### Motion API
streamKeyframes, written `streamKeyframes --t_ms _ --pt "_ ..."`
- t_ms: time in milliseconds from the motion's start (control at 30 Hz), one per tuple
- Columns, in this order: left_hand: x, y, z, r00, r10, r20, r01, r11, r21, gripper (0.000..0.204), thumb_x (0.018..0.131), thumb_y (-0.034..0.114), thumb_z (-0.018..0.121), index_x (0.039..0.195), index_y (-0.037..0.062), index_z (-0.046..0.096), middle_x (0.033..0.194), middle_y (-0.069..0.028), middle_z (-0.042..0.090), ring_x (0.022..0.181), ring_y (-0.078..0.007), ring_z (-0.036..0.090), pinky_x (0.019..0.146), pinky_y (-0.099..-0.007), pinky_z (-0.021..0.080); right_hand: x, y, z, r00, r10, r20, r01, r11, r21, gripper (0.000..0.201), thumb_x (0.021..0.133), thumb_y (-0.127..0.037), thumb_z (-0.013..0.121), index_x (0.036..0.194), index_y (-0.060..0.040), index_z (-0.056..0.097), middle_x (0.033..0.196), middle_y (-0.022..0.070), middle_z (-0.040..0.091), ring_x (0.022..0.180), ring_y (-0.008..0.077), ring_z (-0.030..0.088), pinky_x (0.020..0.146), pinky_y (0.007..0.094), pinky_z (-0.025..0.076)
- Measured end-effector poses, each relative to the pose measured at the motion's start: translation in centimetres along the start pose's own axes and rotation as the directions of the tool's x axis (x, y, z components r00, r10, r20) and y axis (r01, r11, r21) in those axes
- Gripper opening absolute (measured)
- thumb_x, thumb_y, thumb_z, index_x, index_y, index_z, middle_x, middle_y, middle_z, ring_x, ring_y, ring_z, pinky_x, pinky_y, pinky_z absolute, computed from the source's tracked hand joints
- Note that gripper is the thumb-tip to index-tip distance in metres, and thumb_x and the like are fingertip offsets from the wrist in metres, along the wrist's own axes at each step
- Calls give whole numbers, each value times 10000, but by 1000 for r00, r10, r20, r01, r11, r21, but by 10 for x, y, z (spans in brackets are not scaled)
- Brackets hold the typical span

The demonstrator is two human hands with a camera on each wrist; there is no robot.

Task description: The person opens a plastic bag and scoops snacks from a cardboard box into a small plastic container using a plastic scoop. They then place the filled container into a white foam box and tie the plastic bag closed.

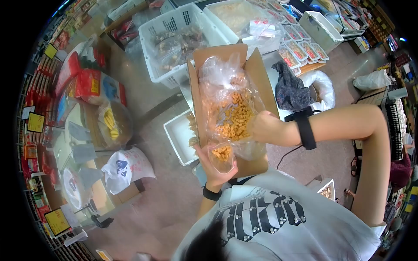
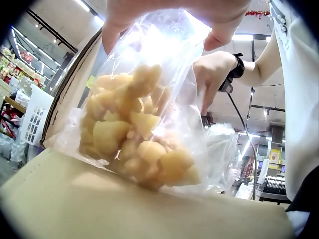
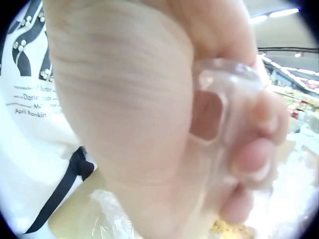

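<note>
My left hand (image 1: 214, 176) holds up a small clear plastic bag (image 2: 134, 124) by its upper part, over the near left edge of a cardboard box (image 1: 261, 82). Chunky yellow-orange snack pieces (image 1: 222, 153) fill the bag's lower part. Over the box's near right side, my right hand (image 1: 269, 128) curls its fingers around the clear plastic handle of a scoop (image 3: 232, 94); an oblong hole shows in the handle. The scoop's bowl end is hard to make out in the head view. Inside the box, a large open plastic bag (image 1: 217, 69) contains many small orange snack pieces (image 1: 235, 126).
Beyond the box stands a white plastic crate (image 1: 150, 56) with bagged goods. A white foam box (image 1: 176, 135) lies to its left, and dark cloth (image 1: 289, 87) to its right. Packed trays (image 1: 300, 52) line the back right. Shelves and a white bag (image 1: 126, 169) are at left.
</note>
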State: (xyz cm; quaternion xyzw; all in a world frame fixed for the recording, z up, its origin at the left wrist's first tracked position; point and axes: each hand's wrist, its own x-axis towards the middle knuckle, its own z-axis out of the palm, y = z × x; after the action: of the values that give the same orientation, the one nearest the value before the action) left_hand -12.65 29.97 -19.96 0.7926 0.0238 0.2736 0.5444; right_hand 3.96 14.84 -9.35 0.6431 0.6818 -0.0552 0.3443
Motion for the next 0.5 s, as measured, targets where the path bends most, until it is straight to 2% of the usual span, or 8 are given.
streamKeyframes --t_ms 33,67,167,300,367,467,500 --pt "-1 -1 0 1000 6 -15 -6 1000 -1 1179 591 119 723 1445 -19 -79 1130 -147 414 1059 -278 440 982 -417 338 -6 2 2 1000 -18 5 18 999 -29 93 695 -156 625 729 -72 646 680 22 568 566 182 570 388 338 362" --pt "-1 -1 0 999 13 -30 -13 1000 -4 1183 588 119 725 1446 -18 -78 1125 -147 417 1059 -278 440 980 -420 341 -10 12 -1 995 -101 -29 101 995 7 105 706 -157 619 755 -67 640 714 24 576 629 183 593 407 335 379" --pt "-2 -5 0 998 24 -51 -23 1000 13 1221 562 106 766 1445 -26 -67 1150 -152 417 1068 -273 445 959 -398 354 4 18 12 979 -198 -44 200 979 41 83 712 -157 613 731 -80 636 709 24 584 672 179 604 438 320 395" --pt "-1 -6 -2 999 26 -28 -26 999 -27 1233 559 88 785 1446 -26 -63 1163 -165 428 1068 -275 459 949 -393 368 18 18 15 983 -185 -7 185 981 57 60 700 -151 614 700 -96 637 708 22 595 662 184 608 467 323 417" --pt "0 -2 -4 999 20 -32 -20 1000 -3 1231 562 79 787 1447 -25 -62 1161 -172 436 1064 -279 468 941 -394 379 14 22 1 984 -178 14 177 982 66 49 690 -147 616 675 -106 639 705 20 598 658 188 607 468 330 425" --pt "-1 -4 -4 999 6 -47 -8 999 -33 1228 564 71 788 1446 -26 -61 1159 -180 443 1062 -284 476 940 -399 384 13 25 -4 974 -222 46 219 974 66 64 683 -156 619 634 -117 631 715 22 604 639 187 602 463 338 423" --pt "-2 -5 -3 998 2 -55 -5 999 -52 1227 565 69 788 1446 -28 -60 1158 -182 445 1062 -286 478 941 -401 385 12 22 0 980 -193 -37 195 979 64 66 673 -155 627 621 -115 638 678 18 597 613 187 595 444 340 409"
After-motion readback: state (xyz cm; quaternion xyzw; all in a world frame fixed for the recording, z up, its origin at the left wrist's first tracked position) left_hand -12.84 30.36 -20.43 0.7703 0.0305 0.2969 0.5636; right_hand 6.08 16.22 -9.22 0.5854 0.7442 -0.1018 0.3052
